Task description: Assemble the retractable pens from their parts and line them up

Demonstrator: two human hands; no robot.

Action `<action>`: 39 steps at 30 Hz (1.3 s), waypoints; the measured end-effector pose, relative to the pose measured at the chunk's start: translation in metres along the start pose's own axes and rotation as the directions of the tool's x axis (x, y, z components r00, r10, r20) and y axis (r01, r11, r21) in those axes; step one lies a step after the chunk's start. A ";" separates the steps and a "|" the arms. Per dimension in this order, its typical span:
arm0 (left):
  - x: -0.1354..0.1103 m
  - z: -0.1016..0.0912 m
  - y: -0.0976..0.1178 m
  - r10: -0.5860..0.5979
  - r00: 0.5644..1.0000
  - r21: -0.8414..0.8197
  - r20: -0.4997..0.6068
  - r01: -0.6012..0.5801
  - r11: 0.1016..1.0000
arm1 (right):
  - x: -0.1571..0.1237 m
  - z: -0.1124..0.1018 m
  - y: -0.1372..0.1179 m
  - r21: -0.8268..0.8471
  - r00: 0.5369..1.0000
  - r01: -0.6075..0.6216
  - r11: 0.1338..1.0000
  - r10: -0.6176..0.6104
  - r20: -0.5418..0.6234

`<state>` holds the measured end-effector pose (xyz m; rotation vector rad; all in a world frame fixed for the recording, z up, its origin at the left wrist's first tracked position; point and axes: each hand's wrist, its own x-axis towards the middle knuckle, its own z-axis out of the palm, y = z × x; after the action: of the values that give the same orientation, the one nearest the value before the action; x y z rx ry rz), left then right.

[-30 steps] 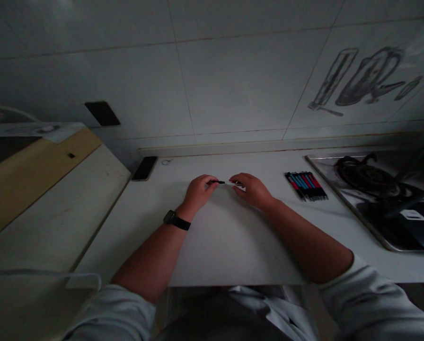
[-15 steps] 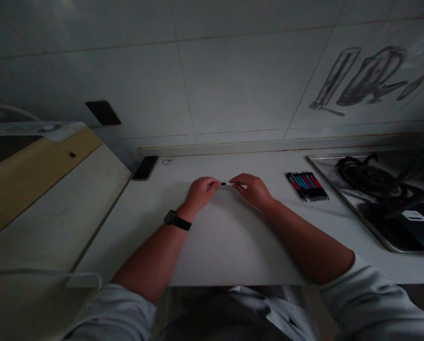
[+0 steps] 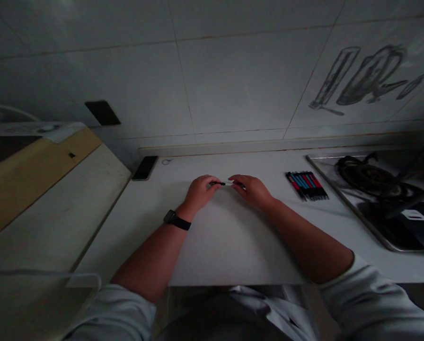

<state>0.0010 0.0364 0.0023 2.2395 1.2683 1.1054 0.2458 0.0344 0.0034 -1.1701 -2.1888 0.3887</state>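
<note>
Over the white counter (image 3: 219,246), a slim pen (image 3: 223,183) spans the gap between my two hands, lying almost level. My left hand (image 3: 199,191), with a black watch on the wrist, pinches its black end between thumb and fingers. On the other side, my right hand (image 3: 253,191) is closed around the pale end, its fingers covering most of that part. Whether the pen is in one piece or two is too small to tell. To the right of my right hand lies a row of several pens (image 3: 307,186) with black, blue and red barrels.
A dark phone (image 3: 145,168) and a small ring-like mark or object (image 3: 166,161) are at the back left. On the right sits a gas stove (image 3: 350,203) with a raised metal rim. A wooden cabinet (image 3: 77,156) borders the left, and a tiled wall (image 3: 233,85) closes the back.
My right fingers have shifted slightly on the pale end of the pen. More of the black end shows at my left fingers. Everything else stays where it was.
</note>
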 end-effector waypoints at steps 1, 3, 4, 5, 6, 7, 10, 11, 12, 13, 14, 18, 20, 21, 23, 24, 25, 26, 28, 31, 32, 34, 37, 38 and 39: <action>0.000 0.000 0.000 0.001 1.000 0.004 -0.002 -0.001 1.000 | 0.000 0.000 0.000 0.008 1.000 -0.014 1.000 0.014 0.006; 0.000 0.000 0.001 0.003 1.000 0.011 -0.003 -0.003 1.000 | 0.000 -0.001 -0.001 0.004 1.000 -0.022 1.000 0.022 0.010; 0.000 0.000 0.002 0.005 1.000 0.014 -0.002 -0.005 1.000 | 0.001 -0.002 -0.001 -0.004 1.000 -0.016 1.000 0.016 0.011; 0.000 -0.001 0.002 0.008 1.000 0.017 0.000 -0.008 1.000 | 0.001 -0.002 -0.001 -0.012 1.000 -0.005 1.000 0.005 0.014; 0.001 -0.001 0.003 0.009 1.000 0.020 0.001 -0.009 1.000 | 0.000 -0.002 -0.001 -0.016 1.000 0.010 1.000 -0.010 0.020; 0.001 -0.001 0.003 0.010 1.000 0.022 0.001 -0.010 1.000 | 0.000 -0.002 -0.001 -0.014 0.999 0.024 1.000 -0.024 0.026; 0.001 -0.002 0.003 0.013 1.000 0.023 -0.004 -0.012 1.000 | 0.000 -0.002 0.000 -0.015 0.999 0.029 0.999 -0.028 0.028; 0.001 -0.003 0.003 0.013 1.000 0.023 -0.003 -0.013 1.000 | 0.000 -0.002 0.000 -0.023 0.999 0.025 0.999 -0.024 0.028; 0.001 -0.003 0.003 0.013 1.000 0.023 -0.002 -0.013 1.000 | 0.000 -0.002 0.000 -0.033 0.999 0.024 0.999 -0.023 0.030; 0.001 -0.003 0.003 0.014 1.000 0.022 -0.002 -0.014 1.000 | -0.001 -0.002 -0.001 -0.044 0.999 0.028 0.999 -0.026 0.034; 0.001 -0.003 0.003 0.016 1.000 0.022 -0.002 -0.016 1.000 | -0.001 -0.002 -0.001 -0.053 0.999 0.036 0.998 -0.034 0.038; 0.001 -0.002 0.003 0.024 1.000 0.021 0.002 -0.024 0.999 | -0.001 -0.002 -0.003 -0.055 0.999 0.044 0.998 -0.042 0.035; 0.001 -0.002 0.003 0.016 1.000 0.023 0.014 -0.017 1.000 | -0.001 -0.002 -0.002 -0.058 0.999 0.030 0.998 -0.029 0.025; 0.001 -0.002 0.003 0.012 1.000 0.024 0.018 -0.012 1.000 | -0.001 -0.002 -0.002 -0.061 0.999 0.029 0.998 -0.028 0.024; 0.001 -0.002 0.003 0.010 1.000 0.022 0.021 -0.010 1.000 | -0.001 -0.002 -0.001 -0.068 0.999 0.044 0.997 -0.041 0.033; 0.001 -0.002 0.003 0.012 1.000 0.020 0.020 -0.013 1.000 | -0.001 -0.002 -0.001 -0.070 0.998 0.055 0.996 -0.052 0.041; 0.001 -0.002 0.003 0.015 1.000 0.017 0.017 -0.016 1.000 | -0.001 -0.002 -0.001 -0.071 0.997 0.063 0.996 -0.060 0.045; 0.001 -0.002 0.003 0.019 1.000 0.014 0.014 -0.019 1.000 | -0.001 -0.002 -0.001 -0.073 0.997 0.065 0.995 -0.062 0.043; 0.001 -0.003 0.003 0.025 1.000 0.009 0.014 -0.026 1.000 | -0.002 -0.002 -0.001 -0.087 0.998 0.060 0.994 -0.058 0.031; 0.001 -0.003 0.004 0.029 0.999 0.003 0.016 -0.029 1.000 | -0.002 -0.002 -0.002 -0.116 0.998 0.064 0.991 -0.061 0.028; 0.001 -0.003 0.005 0.026 1.000 0.000 0.015 -0.026 1.000 | -0.001 -0.002 -0.003 -0.122 0.997 0.073 0.990 -0.069 0.037; 0.001 -0.003 0.006 0.018 1.000 0.000 0.014 -0.018 1.000 | -0.001 -0.003 -0.003 -0.124 0.995 0.087 0.989 -0.081 0.052; 0.001 -0.003 0.006 0.011 1.000 0.006 0.025 -0.012 1.000 | -0.001 -0.004 -0.004 -0.121 0.997 0.073 0.990 -0.069 0.038; 0.001 -0.003 0.006 0.011 1.000 0.006 0.028 -0.011 1.000 | -0.001 -0.004 -0.004 -0.124 0.997 0.070 0.990 -0.067 0.033; 0.001 -0.003 0.006 0.010 1.000 0.006 0.029 -0.010 1.000 | -0.001 -0.004 -0.004 -0.128 0.997 0.074 0.989 -0.071 0.032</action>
<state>0.0021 0.0340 0.0086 2.2602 1.2525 1.0703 0.2462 0.0311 0.0078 -1.1553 -2.3020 0.2360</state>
